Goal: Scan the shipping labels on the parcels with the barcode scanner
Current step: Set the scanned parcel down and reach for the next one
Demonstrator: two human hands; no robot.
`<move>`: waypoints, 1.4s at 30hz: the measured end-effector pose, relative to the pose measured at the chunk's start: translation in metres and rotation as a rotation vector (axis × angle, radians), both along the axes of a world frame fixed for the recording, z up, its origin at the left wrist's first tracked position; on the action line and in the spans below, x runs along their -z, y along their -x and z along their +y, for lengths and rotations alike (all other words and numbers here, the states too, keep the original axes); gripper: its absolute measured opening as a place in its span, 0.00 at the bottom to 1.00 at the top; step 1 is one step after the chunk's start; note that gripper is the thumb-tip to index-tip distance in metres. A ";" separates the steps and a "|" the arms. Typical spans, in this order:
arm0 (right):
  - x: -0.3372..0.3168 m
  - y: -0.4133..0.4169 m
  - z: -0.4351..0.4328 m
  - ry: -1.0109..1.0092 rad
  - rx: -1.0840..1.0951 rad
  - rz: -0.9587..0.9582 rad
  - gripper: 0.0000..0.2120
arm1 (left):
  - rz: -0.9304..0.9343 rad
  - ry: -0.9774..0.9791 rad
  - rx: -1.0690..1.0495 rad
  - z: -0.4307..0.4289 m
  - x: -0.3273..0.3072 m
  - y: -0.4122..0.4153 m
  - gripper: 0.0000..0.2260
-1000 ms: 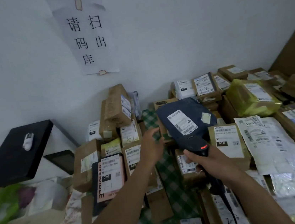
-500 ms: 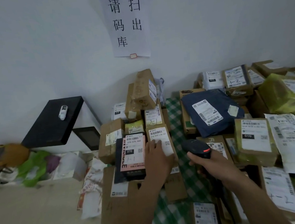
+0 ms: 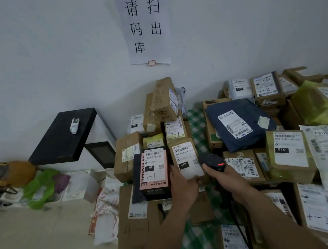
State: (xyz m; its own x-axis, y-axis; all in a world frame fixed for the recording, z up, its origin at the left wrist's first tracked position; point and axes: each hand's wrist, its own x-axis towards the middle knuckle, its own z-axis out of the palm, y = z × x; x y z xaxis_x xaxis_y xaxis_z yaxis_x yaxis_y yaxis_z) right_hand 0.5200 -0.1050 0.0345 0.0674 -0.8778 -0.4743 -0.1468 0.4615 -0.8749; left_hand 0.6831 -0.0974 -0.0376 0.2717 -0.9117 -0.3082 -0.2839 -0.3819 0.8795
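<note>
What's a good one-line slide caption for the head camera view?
The left hand grips a brown parcel labelled 010 while the right hand holds the barcode scanner beside its shipping label.

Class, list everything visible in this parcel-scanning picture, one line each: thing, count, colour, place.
paper wall sign: one, white, black characters, wall above pile.
cardboard parcels: many, brown, white-labelled, piled centre and right.
plastic mailer bag: one, dark blue, right of centre.
checked cloth: one, green-white, under parcels.
flat-topped cabinet: one, black-and-white, left.
handheld barcode scanner: one, black, right hand.
left hand: one, grips a brown parcel labelled 010.
right hand: one, grips scanner.
</note>
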 end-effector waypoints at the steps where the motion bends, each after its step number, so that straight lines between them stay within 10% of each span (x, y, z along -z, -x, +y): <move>1: -0.001 0.000 0.001 0.001 0.007 0.009 0.26 | 0.028 0.028 0.004 0.000 -0.002 0.000 0.34; 14: -0.040 0.016 0.032 0.143 0.118 -0.059 0.13 | 0.457 0.004 -0.012 0.024 -0.033 0.008 0.28; 20: -0.053 0.029 0.042 0.183 0.079 0.018 0.11 | 0.246 0.114 0.208 0.035 -0.050 0.005 0.46; 42: -0.101 0.058 0.051 0.095 0.089 -0.062 0.13 | -0.199 0.282 0.388 0.011 -0.060 0.037 0.44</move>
